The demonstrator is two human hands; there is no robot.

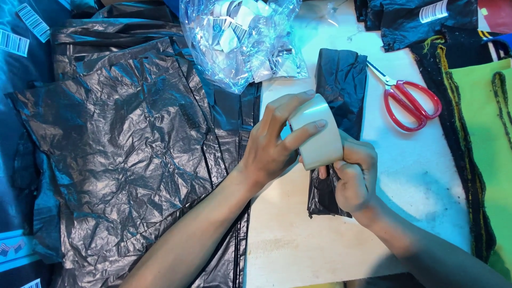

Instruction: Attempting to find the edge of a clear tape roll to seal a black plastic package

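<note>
While both grip the tape roll (316, 133), left hand (272, 144), right hand (354, 178) hides folded black bag (341, 85) middle.

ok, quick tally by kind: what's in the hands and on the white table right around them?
Tape roll, held by left hand and right hand: 1
Folded black plastic parcel under the hands: 1
Red-handled scissors: 1
Clear plastic bag of label scraps: 1
Total: 4 (the flat black bags at left overlap, not counted)

Pale worn tabletop (416, 176) (scuffed, bluish light from above), green cloth (488, 122) alongside
</note>
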